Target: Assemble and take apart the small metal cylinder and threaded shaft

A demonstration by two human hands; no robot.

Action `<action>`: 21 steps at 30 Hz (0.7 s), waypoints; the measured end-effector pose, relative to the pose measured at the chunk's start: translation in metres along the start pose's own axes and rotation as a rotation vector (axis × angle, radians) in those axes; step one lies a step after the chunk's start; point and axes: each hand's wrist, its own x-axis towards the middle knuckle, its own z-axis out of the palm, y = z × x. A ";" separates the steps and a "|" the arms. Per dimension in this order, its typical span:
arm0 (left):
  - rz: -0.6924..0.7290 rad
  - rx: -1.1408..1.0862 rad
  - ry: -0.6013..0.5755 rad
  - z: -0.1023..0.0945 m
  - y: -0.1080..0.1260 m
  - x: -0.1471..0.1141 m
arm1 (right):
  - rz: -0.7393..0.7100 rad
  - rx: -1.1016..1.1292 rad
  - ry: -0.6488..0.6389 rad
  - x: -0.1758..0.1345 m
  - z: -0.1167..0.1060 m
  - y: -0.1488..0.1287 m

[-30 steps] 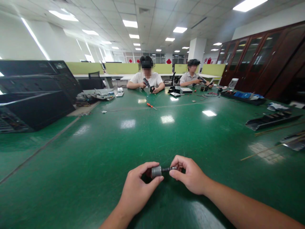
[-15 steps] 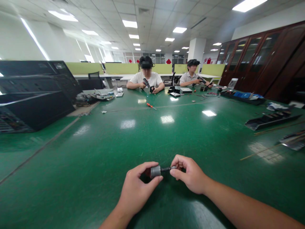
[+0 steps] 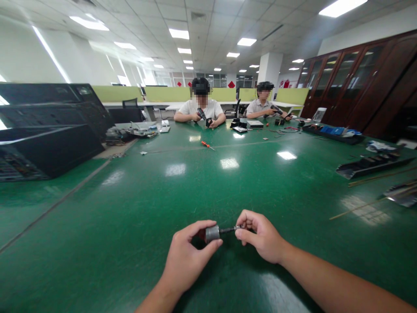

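My left hand [image 3: 192, 252] is closed on a grey metal cylinder [image 3: 213, 233], which looks like a small motor, held between thumb and fingers just above the green table. A thin dark rod [image 3: 227, 230] sticks out of the cylinder's right face. At its far end is a small shiny metal piece [image 3: 239, 227], pinched between the thumb and curled fingers of my right hand [image 3: 260, 237]. The fingers partly hide this end, so I cannot tell its exact kind.
An orange-handled screwdriver [image 3: 205, 144] lies farther off on the green table [image 3: 202, 187]. Black computer cases [image 3: 48, 152] stand at left; metal trays [image 3: 371, 165] and thin rods [image 3: 355, 208] lie at right. Across the table sit two people, each holding a power drill [image 3: 201, 114].
My right hand has drawn slightly to the right, and more of the dark rod shows between it and the cylinder. The left hand keeps its hold in nearly the same place.
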 end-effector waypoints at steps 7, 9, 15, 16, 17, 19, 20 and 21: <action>-0.016 -0.009 -0.001 0.000 0.003 0.001 | 0.010 0.078 0.010 0.001 -0.002 0.004; -0.022 -0.003 -0.001 0.000 0.003 0.001 | 0.007 0.082 0.015 0.001 -0.001 0.003; -0.027 -0.036 0.001 -0.001 -0.001 0.001 | 0.021 0.169 0.031 0.002 -0.003 0.004; -0.035 -0.051 0.004 -0.001 -0.002 0.001 | 0.028 0.210 0.037 0.003 -0.004 0.005; -0.044 -0.071 0.010 -0.001 -0.004 0.001 | 0.030 0.259 0.049 0.005 -0.006 0.006; -0.068 -0.129 0.032 0.000 -0.006 0.004 | 0.026 0.367 0.095 0.009 -0.008 0.007; -0.082 -0.171 0.049 0.000 -0.007 0.005 | 0.018 0.417 0.127 0.012 -0.008 0.008; -0.097 -0.223 0.074 0.000 -0.008 0.007 | 0.017 0.461 0.156 0.014 -0.009 0.008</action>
